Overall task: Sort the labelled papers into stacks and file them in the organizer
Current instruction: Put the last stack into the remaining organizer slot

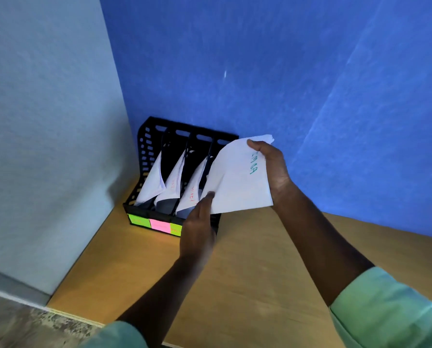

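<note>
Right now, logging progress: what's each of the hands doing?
Left hand: pinches the white paper stack at its lower corner.
Right hand: grips that stack's far edge.

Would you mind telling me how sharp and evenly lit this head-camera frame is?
Head view: the left hand is motion-blurred, the held papers fairly sharp; wide-angle bending tilts the walls; a bright glint marks the blue wall; the organizer interior is dark.

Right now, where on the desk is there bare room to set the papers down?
Bare desk lies in front of the organizer and between the forearms. It is crowded at the organizer's right slot, where both hands hold the paper stack.
</note>
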